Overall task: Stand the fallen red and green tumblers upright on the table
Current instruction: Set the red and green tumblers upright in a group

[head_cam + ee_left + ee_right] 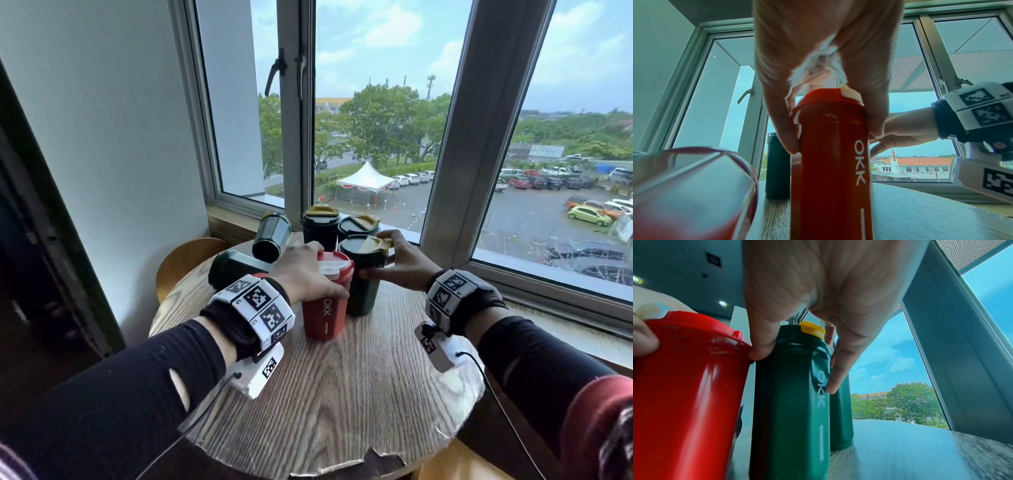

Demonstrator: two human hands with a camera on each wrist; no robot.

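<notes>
A red tumbler [325,305] [830,162] [686,386] stands upright near the middle of the round wooden table [359,394]. My left hand [310,270] grips its lid rim from above. Touching its right side stands a green tumbler [363,284] [789,394] with a yellow lid flap, and my right hand [394,260] grips its top between thumb and fingers. Behind my left wrist lies a second red tumbler [690,194], mostly hidden in the head view. Two green tumblers lie fallen at the back left [236,267] [272,236].
Two more green tumblers [320,228] [358,228] stand upright at the back by the window sill [233,222]. A wooden chair back [185,263] sits left of the table, another seat [459,462] at lower right. The table's front edge [376,460] is chipped.
</notes>
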